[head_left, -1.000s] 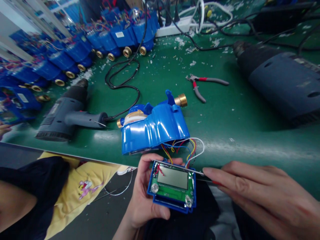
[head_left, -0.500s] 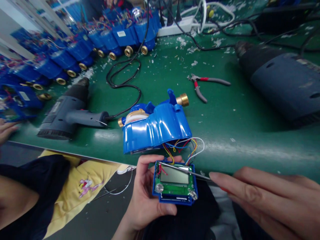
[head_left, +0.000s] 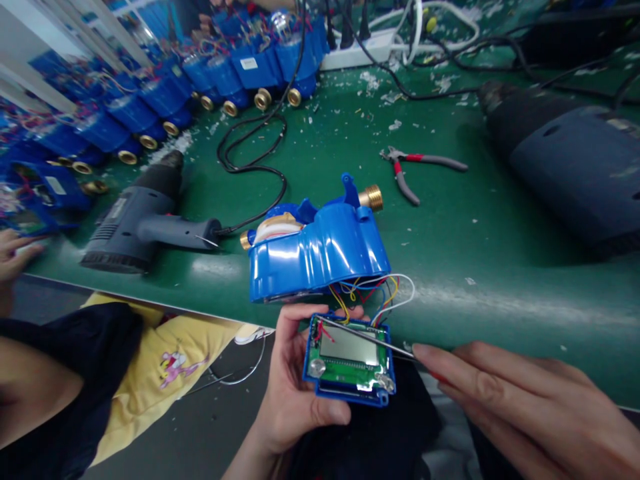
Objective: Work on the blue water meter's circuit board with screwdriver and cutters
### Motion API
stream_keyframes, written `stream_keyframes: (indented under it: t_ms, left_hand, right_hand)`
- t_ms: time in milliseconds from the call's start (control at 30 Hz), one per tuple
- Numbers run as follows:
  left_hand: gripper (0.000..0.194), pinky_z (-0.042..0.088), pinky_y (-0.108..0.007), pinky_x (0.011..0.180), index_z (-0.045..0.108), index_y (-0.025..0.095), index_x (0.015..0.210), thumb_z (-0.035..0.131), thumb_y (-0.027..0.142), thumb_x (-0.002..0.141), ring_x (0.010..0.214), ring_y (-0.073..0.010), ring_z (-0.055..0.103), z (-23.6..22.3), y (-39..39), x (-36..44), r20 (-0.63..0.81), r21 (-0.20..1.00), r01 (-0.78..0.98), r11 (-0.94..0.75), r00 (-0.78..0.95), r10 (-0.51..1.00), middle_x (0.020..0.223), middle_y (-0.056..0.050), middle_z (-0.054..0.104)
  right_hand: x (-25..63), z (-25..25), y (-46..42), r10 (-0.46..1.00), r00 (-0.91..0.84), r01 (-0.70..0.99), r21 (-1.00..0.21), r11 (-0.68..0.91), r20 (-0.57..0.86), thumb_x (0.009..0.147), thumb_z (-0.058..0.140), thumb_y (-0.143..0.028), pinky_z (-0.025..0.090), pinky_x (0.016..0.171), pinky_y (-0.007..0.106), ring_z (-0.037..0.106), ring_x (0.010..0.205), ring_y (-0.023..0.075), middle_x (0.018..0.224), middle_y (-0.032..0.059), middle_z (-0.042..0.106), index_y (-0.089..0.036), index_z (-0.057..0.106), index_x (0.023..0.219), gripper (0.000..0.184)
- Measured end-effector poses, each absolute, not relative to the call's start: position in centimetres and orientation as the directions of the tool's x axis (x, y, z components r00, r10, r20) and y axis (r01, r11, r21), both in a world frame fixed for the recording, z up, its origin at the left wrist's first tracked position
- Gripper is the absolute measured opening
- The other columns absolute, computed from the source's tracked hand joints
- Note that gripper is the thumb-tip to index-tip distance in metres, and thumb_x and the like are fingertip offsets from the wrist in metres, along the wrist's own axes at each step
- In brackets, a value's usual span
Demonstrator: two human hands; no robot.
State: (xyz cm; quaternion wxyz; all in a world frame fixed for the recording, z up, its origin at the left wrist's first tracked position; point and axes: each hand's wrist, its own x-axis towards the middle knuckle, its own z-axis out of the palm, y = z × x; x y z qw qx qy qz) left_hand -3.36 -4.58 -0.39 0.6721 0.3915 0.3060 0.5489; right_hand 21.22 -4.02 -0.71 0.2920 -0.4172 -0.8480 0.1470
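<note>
My left hand [head_left: 295, 393] grips a blue-cased circuit board module [head_left: 345, 380] with a grey display, fingers behind it and thumb along the lower edge. Coloured wires [head_left: 395, 293] run from its top edge to a blue water meter body [head_left: 320, 250] with brass threaded ends, lying on the bench. Pinched in my right hand [head_left: 520, 393] is a thin metal-shafted screwdriver [head_left: 395, 348], a bit of red showing by the fingers; most of its handle is hidden. The shaft slants across the display, its tip near short red wires [head_left: 324, 330] at the board's upper left corner.
On the green bench [head_left: 450, 267] lie a grey heat gun [head_left: 150, 227] at left, another heat gun [head_left: 575, 153] at right, and cutting pliers [head_left: 415, 167]. Rows of blue meters [head_left: 165, 100] and a white power strip [head_left: 360, 50] stand behind. A co-worker's hand [head_left: 17, 253] rests at far left.
The module tilts slightly more in my left hand, its right side lower. The screwdriver shaft slopes a little more steeply, its tip still at the upper left corner. The view shifts slightly.
</note>
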Motion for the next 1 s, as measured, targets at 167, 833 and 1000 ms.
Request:
stream_keyframes:
  t_ms: [167,833,1000]
  left_hand:
    - [0.063,0.055,-0.038,0.103,0.057,0.029,0.13,0.087,0.02,0.076,0.125,-0.0277,0.063,0.1,-4.4,-3.2,0.002,0.862,-0.496,0.104,0.21,0.978,0.136,-0.007,0.065]
    - [0.067,0.047,-0.027,0.109,0.053,0.028,0.133,0.086,0.017,0.076,0.129,-0.0208,0.06,-0.8,-4.9,-3.0,-0.005,0.794,-0.585,0.165,0.265,0.964,0.141,-0.009,0.061]
    - [0.071,0.055,-0.029,0.1,0.055,0.032,0.134,0.087,0.013,0.073,0.121,-0.0222,0.066,-0.7,-4.6,-3.2,-0.028,0.846,-0.516,0.137,0.214,0.977,0.138,-0.006,0.064]
  right_hand:
    - [21.6,-0.9,-3.9,0.745,-0.53,0.522,-0.537,0.663,0.406,0.107,0.032,-0.013,0.04,0.064,0.012,0.056,0.078,-0.0009,0.093,0.0023,0.058,-0.02,0.053,0.142,0.041]
    - [21.8,-0.1,-3.9,0.736,-0.466,0.559,-0.481,0.675,0.491,0.107,0.037,-0.018,0.042,0.091,0.006,0.055,0.108,0.0005,0.111,0.002,0.064,-0.018,0.052,0.137,0.033]
    - [24.1,-1.4,-4.8,0.768,-0.506,0.604,-0.475,0.64,0.392,0.106,0.04,-0.02,0.044,0.105,0.01,0.053,0.121,0.0031,0.13,0.0014,0.058,-0.023,0.042,0.154,0.048]
